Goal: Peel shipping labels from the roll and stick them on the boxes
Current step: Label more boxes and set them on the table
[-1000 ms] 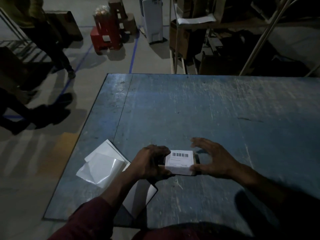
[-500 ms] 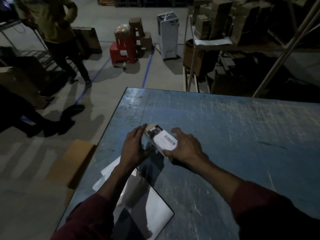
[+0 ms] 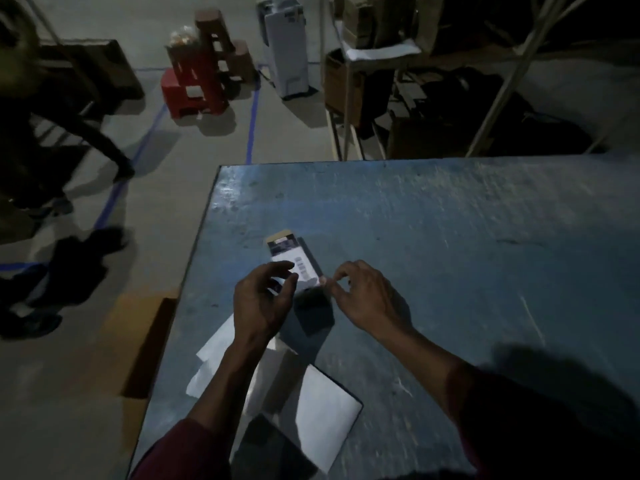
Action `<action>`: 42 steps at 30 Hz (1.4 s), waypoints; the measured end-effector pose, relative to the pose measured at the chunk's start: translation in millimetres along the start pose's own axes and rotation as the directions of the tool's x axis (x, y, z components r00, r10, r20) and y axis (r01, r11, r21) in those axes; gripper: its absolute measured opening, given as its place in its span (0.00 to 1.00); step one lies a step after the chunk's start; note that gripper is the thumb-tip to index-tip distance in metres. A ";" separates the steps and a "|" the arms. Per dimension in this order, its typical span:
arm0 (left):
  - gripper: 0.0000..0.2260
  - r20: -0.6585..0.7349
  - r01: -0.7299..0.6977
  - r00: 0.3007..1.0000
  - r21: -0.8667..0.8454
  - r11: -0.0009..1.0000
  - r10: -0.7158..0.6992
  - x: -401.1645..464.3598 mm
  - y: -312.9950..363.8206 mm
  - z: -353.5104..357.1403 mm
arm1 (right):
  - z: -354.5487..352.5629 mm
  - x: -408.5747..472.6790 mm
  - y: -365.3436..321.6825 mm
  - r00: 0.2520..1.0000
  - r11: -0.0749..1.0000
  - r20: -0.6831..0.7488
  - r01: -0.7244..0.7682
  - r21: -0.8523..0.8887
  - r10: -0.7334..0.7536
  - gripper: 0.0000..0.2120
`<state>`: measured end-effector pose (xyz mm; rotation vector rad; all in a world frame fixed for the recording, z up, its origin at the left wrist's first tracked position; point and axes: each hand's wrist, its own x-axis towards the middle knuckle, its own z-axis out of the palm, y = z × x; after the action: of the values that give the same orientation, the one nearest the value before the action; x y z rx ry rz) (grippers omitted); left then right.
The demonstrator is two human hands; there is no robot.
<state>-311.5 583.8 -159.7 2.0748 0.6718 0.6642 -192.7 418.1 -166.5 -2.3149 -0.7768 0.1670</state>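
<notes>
fingers (image 3: 277,268) loose, box (image 3: 294,263) pointing away-left

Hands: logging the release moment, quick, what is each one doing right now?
Left hand: open, fingers loosely curled beside the labelled box, holding nothing.
Right hand: open, loosely curled, holding nothing.

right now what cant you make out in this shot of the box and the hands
- Print on the label, head view: motion blur and dim light, bars show but no text.
- Box near end: covered by the left hand.
- Whether the right hand touches the box: fingertips blurred.
- White sheets near the table edge: partly under the left forearm, labels or backing unclear.
</notes>
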 end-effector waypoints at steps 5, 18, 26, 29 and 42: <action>0.10 0.244 -0.150 0.958 -0.023 0.988 0.151 -9.7 67.5 74.7 | -87.2 -52.1 68.0 0.972 0.986 -0.171 -0.164 0.007 0.163 0.09; 0.06 0.584 -0.404 0.616 -0.343 0.848 0.530 -113.8 341.2 374.1 | -369.6 -196.3 290.6 0.659 0.902 -0.667 -0.430 0.044 0.347 0.06; 0.33 0.585 -0.292 0.660 -0.378 0.879 0.471 -132.1 463.7 498.2 | -483.1 -247.3 343.5 0.508 0.940 -0.858 -0.323 -0.107 0.077 0.05; 0.45 0.716 -0.283 0.530 -0.356 0.890 0.455 -125.5 463.6 508.3 | -481.4 -252.7 369.9 0.573 0.925 -0.816 -0.346 -0.156 0.077 0.10; 0.29 0.532 -0.695 0.331 -0.421 0.583 0.779 -87.5 430.0 502.9 | -464.3 -263.8 381.0 0.650 0.963 -0.755 -0.247 -0.106 0.083 0.24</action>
<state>53.9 31.3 -77.4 2.2244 -0.8293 0.3167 -74.3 -221.6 -82.1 -2.3249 -0.1455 -0.7929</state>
